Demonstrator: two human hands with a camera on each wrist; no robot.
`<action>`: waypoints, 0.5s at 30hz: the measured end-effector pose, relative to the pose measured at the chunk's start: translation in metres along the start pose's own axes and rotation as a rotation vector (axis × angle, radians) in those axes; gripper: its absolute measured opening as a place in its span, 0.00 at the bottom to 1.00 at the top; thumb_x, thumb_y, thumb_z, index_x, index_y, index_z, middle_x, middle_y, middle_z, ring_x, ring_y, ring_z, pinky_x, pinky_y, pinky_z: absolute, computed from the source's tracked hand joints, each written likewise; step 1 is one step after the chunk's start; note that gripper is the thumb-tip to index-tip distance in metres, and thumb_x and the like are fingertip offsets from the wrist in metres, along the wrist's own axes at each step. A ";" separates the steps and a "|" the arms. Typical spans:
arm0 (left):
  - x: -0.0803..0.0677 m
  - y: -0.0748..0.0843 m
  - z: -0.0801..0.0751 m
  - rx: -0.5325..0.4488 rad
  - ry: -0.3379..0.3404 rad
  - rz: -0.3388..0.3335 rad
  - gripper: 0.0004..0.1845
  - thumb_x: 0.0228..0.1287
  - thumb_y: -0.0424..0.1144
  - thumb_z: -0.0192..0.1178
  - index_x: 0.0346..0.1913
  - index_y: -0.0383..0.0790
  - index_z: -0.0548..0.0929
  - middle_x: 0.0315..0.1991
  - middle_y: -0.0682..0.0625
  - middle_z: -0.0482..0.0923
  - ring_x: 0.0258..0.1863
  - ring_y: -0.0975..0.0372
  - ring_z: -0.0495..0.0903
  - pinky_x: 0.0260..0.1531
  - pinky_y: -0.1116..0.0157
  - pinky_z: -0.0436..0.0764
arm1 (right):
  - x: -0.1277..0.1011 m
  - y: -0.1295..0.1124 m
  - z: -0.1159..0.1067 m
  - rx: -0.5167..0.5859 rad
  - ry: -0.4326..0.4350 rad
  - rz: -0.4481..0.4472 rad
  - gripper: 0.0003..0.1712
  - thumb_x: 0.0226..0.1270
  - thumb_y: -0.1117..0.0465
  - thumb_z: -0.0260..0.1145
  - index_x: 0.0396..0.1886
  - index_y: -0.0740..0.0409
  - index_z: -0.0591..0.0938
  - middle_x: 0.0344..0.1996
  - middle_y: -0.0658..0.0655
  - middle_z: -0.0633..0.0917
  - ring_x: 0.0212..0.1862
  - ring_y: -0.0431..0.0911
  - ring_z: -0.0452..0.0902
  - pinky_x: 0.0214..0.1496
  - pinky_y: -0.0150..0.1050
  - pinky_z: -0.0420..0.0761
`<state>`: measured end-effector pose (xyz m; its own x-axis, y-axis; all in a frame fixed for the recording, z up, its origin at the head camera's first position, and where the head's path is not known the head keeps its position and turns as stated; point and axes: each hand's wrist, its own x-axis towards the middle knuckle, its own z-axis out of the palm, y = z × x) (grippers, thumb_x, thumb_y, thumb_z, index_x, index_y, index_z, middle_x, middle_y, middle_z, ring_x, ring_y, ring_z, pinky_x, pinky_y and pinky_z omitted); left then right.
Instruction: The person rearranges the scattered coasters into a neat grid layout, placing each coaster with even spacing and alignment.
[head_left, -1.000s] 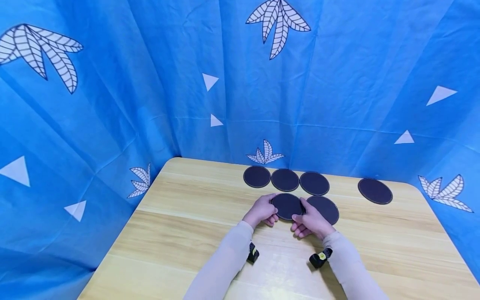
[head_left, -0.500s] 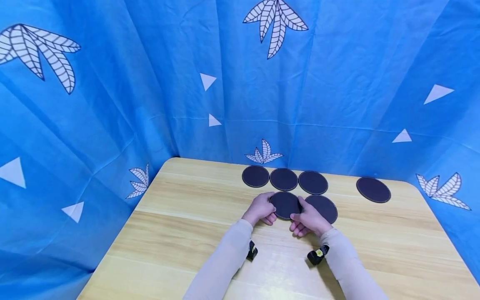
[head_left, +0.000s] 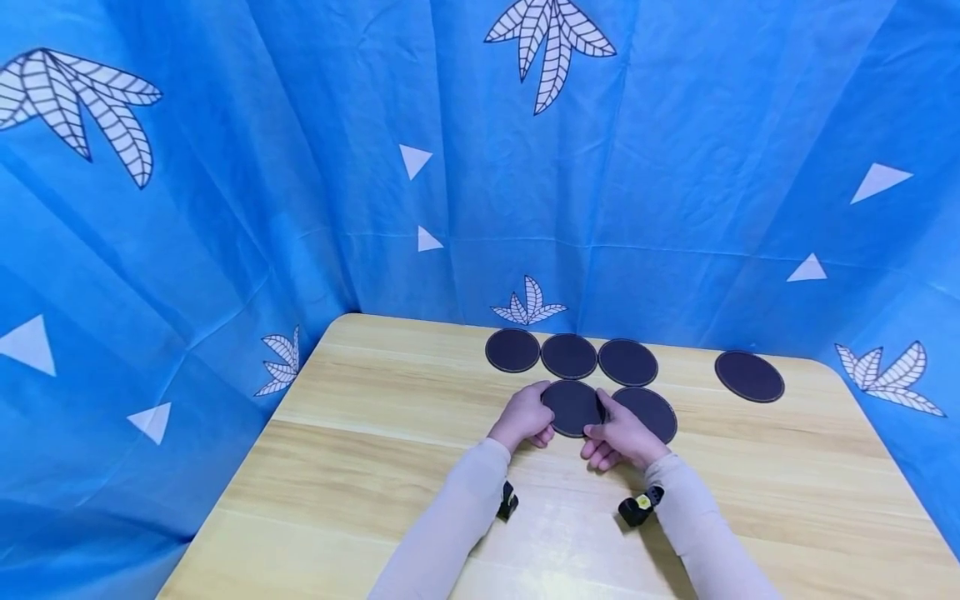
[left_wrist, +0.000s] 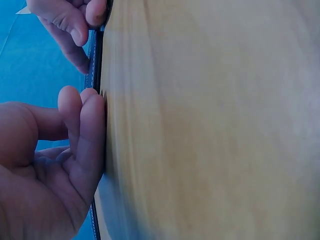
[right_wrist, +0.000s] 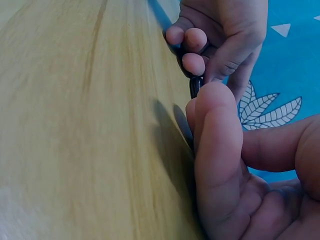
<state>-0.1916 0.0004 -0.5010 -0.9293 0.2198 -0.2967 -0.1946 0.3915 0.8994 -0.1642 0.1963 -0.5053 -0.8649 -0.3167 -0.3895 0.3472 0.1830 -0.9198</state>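
From the head camera I see my left hand and my right hand on either side of one dark round flat coaster with pale stitched edging, which lies on the light wooden table a little past its middle. The left fingers are curled against the coaster's left rim, the right fingers and thumb curled round its right rim, so both hands pinch it between them. Just to its right, touching or nearly so, lies a second dark round coaster, partly behind my right hand. Beyond them a row of three dark round coasters sits side by side near the far edge, and a lone dark round coaster lies well apart to the right. A blue cloth printed with white leaves and triangles hangs all around the table. Small black wrist cameras show under both pale sleeves.

From the left wrist camera, the left hand fills the lower left, fingers close together with tips pressed to the table beside the coaster's thin dark edge; the right hand's fingers grip that edge at the top.

From the right wrist camera, the right hand lies with fingers together along the table, and the left hand beyond it pinches the coaster's edge.
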 end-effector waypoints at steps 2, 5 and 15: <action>0.001 0.000 0.000 -0.001 0.002 0.000 0.37 0.64 0.21 0.51 0.77 0.41 0.63 0.12 0.46 0.75 0.08 0.61 0.73 0.11 0.62 0.82 | -0.001 0.000 -0.001 0.018 -0.001 -0.002 0.50 0.76 0.70 0.53 0.81 0.57 0.29 0.24 0.65 0.86 0.19 0.47 0.81 0.22 0.40 0.85; 0.001 0.001 0.001 0.000 0.003 -0.006 0.37 0.64 0.21 0.50 0.77 0.41 0.64 0.12 0.46 0.75 0.08 0.62 0.73 0.10 0.62 0.81 | -0.002 0.001 -0.004 0.040 -0.016 -0.007 0.51 0.76 0.71 0.53 0.81 0.55 0.29 0.26 0.65 0.86 0.20 0.47 0.82 0.23 0.40 0.85; 0.002 0.001 0.002 -0.011 0.004 -0.032 0.36 0.66 0.23 0.52 0.78 0.41 0.63 0.11 0.46 0.74 0.08 0.62 0.72 0.09 0.65 0.79 | -0.011 0.004 -0.015 0.072 0.072 -0.012 0.50 0.76 0.70 0.52 0.81 0.54 0.29 0.26 0.64 0.86 0.20 0.46 0.82 0.24 0.40 0.85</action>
<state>-0.1936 0.0030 -0.5014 -0.9237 0.2036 -0.3245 -0.2282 0.3881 0.8929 -0.1584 0.2141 -0.5037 -0.8921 -0.2504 -0.3761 0.3593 0.1115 -0.9265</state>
